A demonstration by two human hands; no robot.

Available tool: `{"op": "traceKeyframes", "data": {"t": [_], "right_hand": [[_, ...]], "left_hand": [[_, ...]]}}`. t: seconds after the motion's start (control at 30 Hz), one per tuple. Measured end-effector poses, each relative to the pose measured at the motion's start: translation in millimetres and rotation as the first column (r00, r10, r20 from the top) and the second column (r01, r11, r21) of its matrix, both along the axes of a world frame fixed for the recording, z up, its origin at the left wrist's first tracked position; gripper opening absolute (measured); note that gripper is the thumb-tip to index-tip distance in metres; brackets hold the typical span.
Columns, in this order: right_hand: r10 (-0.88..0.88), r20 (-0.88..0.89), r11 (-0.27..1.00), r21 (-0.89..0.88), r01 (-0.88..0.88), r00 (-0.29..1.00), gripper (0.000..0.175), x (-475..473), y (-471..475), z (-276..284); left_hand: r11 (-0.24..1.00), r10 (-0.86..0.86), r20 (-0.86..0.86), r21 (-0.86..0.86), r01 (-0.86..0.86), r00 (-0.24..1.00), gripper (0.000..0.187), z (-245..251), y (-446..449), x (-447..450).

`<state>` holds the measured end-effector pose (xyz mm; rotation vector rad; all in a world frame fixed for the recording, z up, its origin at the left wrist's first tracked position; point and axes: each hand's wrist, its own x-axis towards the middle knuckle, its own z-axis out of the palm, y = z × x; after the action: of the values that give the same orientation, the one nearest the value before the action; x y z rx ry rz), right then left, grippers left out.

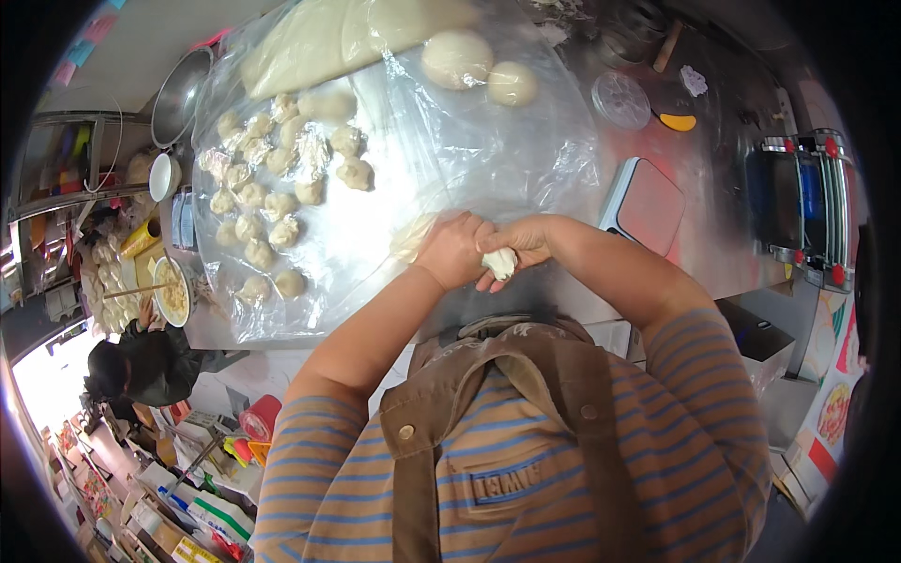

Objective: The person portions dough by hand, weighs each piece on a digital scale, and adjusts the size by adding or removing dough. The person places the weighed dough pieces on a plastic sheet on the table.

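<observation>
My left hand (459, 248) is closed around a piece of pale dough, part of which bulges out by the thumb side. Against it, my right hand (519, 243) grips the lump of dough (500, 264) that sticks out between the two hands. A soft pale flap (412, 238) shows behind my left hand; whether it is dough or plastic I cannot tell. Several small dough pieces (281, 205) lie at the left under a clear plastic sheet (436, 162). Two round dough balls (457, 60) and a large dough slab (331, 42) rest under the sheet farther back.
A kitchen scale (644, 204) stands to the right on the metal table, near a clear round lid (621, 100) and a yellow-handled tool (677, 123). Metal rollers (830, 207) are at the far right. At left are a metal bowl (181, 98), a filled bowl (172, 292) and another person (151, 362).
</observation>
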<state>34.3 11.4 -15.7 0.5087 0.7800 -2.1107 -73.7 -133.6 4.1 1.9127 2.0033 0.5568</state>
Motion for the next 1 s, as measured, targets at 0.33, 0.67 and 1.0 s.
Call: {"op": "traceKeyframes", "data": {"t": [0.33,0.67,1.0], "right_hand": [[0.486,0.085,0.324,0.907,-0.269,0.870,0.031,-28.7,-9.8,39.5],[0.616,0.130,-0.107,0.991,-0.081,0.777,0.029,-12.3,-8.1,51.7],[0.507,-0.221,0.231,0.966,0.116,0.833,0.029,31.7,-43.2,102.8]], "left_hand": [[0.968,0.098,0.108,-0.241,-0.069,0.989,0.030,-15.3,14.1,-3.9],[0.870,0.215,-0.063,-0.441,-0.220,0.975,0.015,15.9,38.1,3.1],[0.692,0.306,-0.159,-0.640,-0.335,0.939,0.028,19.2,64.1,-18.6]]}}
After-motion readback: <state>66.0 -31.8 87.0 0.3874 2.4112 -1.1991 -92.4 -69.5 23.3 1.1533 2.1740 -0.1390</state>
